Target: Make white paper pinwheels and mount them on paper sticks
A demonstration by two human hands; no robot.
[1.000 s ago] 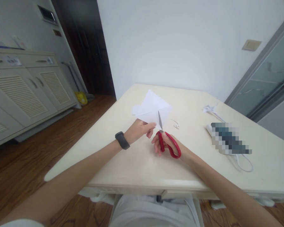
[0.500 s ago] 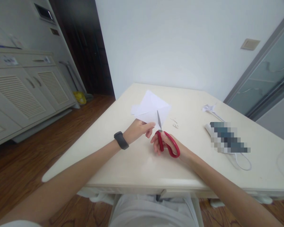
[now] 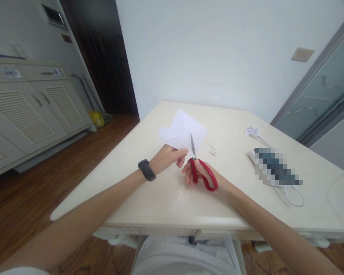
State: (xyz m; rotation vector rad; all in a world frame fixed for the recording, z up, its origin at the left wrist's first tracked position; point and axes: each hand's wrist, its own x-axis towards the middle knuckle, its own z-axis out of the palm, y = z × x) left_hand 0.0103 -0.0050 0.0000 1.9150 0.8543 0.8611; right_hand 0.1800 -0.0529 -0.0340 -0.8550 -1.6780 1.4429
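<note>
My left hand [image 3: 168, 157], with a dark band on its wrist, pinches the near corner of a folded white sheet of paper [image 3: 182, 131] held just above the cream table [image 3: 160, 198]. My right hand [image 3: 199, 176] grips red-handled scissors [image 3: 203, 172], fingers through the loops. The blades point away from me and sit in the paper's near edge, right beside my left fingertips.
Small white paper scraps [image 3: 211, 149] lie just right of the sheet. Further right are a crumpled white piece [image 3: 253, 131], a blurred-out object [image 3: 276, 172] and a white cord [image 3: 292, 196]. White louvred cabinets [image 3: 31, 110] and a dark doorway [image 3: 103, 57] stand at the left.
Hands, paper and scissors hold nearly the same pose; only the view has shifted slightly left.
</note>
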